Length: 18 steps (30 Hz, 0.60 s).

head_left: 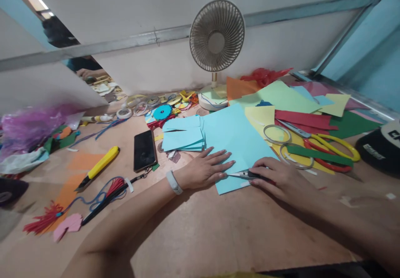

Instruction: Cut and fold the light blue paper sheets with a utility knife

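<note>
My left hand (208, 167) lies flat with fingers stretched across the lower left of a light blue sheet of paper (233, 128). From the right, my right hand (276, 178) closes around the dark handles of small scissors (239, 174). Their pointed silver blades lie over the sheet's lower part, the tip close to my left fingertips. Whether the blades are apart is hard to see. Just beyond my left hand sits a stack of cut light blue paper pieces (183, 133). A small white strip (245, 184) lies on the sheet beside my right fingers.
A phone (145, 150) and a yellow box cutter (100, 167) lie left. Large scissors (339, 145), tape rings (277, 134) and coloured paper (287, 97) are at right, near a black cap (383, 149). A fan (216, 36) stands behind. Another person's hand (90, 73) shows through a gap.
</note>
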Each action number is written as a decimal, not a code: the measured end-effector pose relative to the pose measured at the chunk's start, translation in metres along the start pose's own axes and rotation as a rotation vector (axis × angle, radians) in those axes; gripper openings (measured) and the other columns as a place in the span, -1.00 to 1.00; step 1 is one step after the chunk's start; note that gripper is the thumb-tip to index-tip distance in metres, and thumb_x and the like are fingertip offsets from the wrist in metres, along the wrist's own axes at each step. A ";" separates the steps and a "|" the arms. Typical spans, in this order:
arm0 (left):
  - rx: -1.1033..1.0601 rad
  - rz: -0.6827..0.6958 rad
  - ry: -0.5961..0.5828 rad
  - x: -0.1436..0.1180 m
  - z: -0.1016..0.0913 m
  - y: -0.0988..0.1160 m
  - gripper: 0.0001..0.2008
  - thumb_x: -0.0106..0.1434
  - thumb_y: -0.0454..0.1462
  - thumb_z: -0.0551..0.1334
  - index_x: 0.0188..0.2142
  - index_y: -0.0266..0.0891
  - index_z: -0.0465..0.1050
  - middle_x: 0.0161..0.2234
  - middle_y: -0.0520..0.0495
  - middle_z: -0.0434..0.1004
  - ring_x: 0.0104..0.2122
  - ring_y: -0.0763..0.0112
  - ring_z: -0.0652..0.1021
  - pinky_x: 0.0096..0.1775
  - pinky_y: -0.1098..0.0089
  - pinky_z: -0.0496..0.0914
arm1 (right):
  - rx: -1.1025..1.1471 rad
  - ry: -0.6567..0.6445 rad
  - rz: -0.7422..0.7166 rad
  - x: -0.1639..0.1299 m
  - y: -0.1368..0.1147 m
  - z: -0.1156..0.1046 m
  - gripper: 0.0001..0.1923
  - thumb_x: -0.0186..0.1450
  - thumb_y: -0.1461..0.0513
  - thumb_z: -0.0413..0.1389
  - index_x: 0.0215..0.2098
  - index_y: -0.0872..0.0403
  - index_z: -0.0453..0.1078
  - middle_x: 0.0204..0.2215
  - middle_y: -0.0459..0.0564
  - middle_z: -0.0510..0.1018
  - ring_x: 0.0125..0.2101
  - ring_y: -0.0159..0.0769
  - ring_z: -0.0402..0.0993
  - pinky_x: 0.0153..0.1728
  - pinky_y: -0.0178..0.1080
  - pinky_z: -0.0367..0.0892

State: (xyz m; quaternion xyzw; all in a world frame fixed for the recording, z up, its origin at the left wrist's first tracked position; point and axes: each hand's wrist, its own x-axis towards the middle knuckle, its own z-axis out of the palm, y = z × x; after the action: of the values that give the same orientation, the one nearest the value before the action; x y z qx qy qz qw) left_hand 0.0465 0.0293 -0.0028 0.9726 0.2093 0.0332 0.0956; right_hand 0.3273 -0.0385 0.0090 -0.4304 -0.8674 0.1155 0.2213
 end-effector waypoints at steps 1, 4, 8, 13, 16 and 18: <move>0.001 -0.017 0.007 0.003 0.002 0.001 -0.49 0.55 -0.07 -0.20 0.40 -0.11 0.00 0.41 -0.07 -0.04 0.40 0.29 -0.02 0.36 0.08 -0.26 | -0.015 0.000 -0.002 0.001 0.002 -0.002 -0.76 0.42 0.20 0.00 -0.11 0.03 0.50 -0.18 0.10 0.55 -0.21 -0.17 0.50 -0.22 -0.11 0.44; -0.009 -0.068 0.017 0.014 0.005 0.003 -0.46 0.55 -0.05 -0.24 0.39 -0.17 0.02 0.41 -0.14 -0.03 0.40 0.26 -0.02 0.35 0.02 -0.22 | -0.041 0.001 0.010 0.001 0.012 -0.007 -0.75 0.42 0.16 0.00 -0.10 0.00 0.50 -0.19 0.09 0.56 -0.23 -0.15 0.50 -0.25 -0.09 0.44; -0.106 -0.064 0.019 0.015 -0.005 -0.003 -0.48 0.55 -0.07 -0.23 0.41 -0.13 -0.04 0.43 -0.12 -0.12 0.41 0.25 -0.07 0.35 0.04 -0.11 | -0.011 0.008 0.042 0.000 0.023 -0.007 -0.75 0.42 0.15 0.01 -0.10 0.00 0.51 -0.20 0.08 0.56 -0.23 -0.15 0.50 -0.23 -0.09 0.45; -0.091 -0.005 -0.002 -0.001 -0.017 -0.019 -0.51 0.56 -0.13 -0.20 0.41 -0.06 -0.04 0.42 -0.05 -0.09 0.41 0.26 -0.07 0.36 0.04 -0.19 | -0.004 0.022 0.046 -0.002 0.024 -0.003 -0.75 0.42 0.14 0.01 -0.11 0.02 0.51 -0.20 0.08 0.55 -0.21 -0.15 0.50 -0.21 -0.09 0.46; -0.049 0.025 -0.010 -0.005 -0.012 -0.024 -0.52 0.56 -0.16 -0.20 0.41 -0.11 -0.04 0.40 -0.09 -0.02 0.39 0.29 0.02 0.36 0.04 -0.22 | -0.021 0.020 0.039 -0.002 0.023 -0.001 -0.74 0.43 0.15 -0.01 -0.10 0.04 0.50 -0.19 0.09 0.55 -0.20 -0.14 0.50 -0.20 -0.08 0.45; -0.022 0.037 0.009 -0.005 -0.007 -0.024 -0.52 0.56 -0.18 -0.19 0.41 -0.13 -0.04 0.40 -0.10 0.01 0.39 0.29 0.06 0.36 0.04 -0.22 | -0.039 0.032 0.033 -0.001 0.021 0.001 -0.75 0.43 0.17 -0.01 -0.10 0.04 0.50 -0.20 0.10 0.55 -0.21 -0.14 0.49 -0.20 -0.08 0.45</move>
State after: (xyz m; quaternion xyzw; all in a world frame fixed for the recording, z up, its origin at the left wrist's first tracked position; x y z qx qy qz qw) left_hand 0.0314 0.0500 -0.0011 0.9750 0.1913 0.0418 0.1050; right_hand 0.3420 -0.0267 0.0002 -0.4509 -0.8585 0.0955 0.2249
